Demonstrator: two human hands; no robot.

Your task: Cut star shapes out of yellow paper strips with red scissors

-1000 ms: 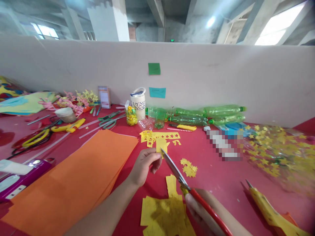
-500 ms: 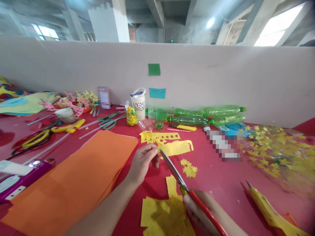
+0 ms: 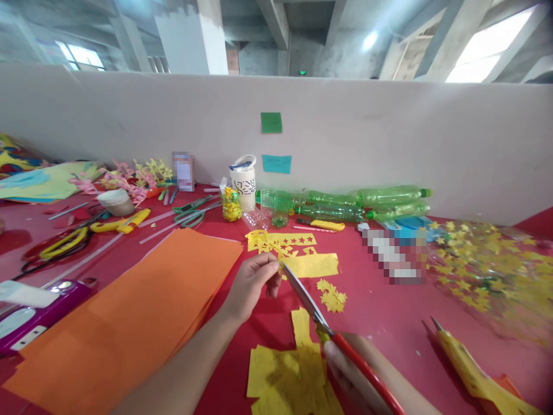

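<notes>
My right hand (image 3: 345,363) grips a pair of scissors (image 3: 305,293) with red handles, its blades pointing up and left. The blade tips meet a small yellow paper piece (image 3: 280,257) pinched in the fingertips of my left hand (image 3: 254,282); its exact shape is mostly hidden. Just beyond lies a yellow paper strip (image 3: 313,265), with star-punched offcuts (image 3: 298,239) behind it. A small heap of yellow paper stars (image 3: 332,297) sits right of the blades. Nearer me, below the scissors, is a stack of yellow paper sheets (image 3: 276,374).
Orange sheets (image 3: 142,311) cover the left front. Green plastic bottles (image 3: 389,196) lie along the white partition (image 3: 194,115). A yellow-handled cutter (image 3: 326,225), a white cup (image 3: 242,187) and green-handled scissors (image 3: 192,216) stand or lie at the back. A yellow-handled tool (image 3: 470,369) lies at right.
The curled end of the yellow strip has gone, and its far edge now looks straight. A star-cut scrap now shows behind it. Both hands and the scissors hold nearly the same place.
</notes>
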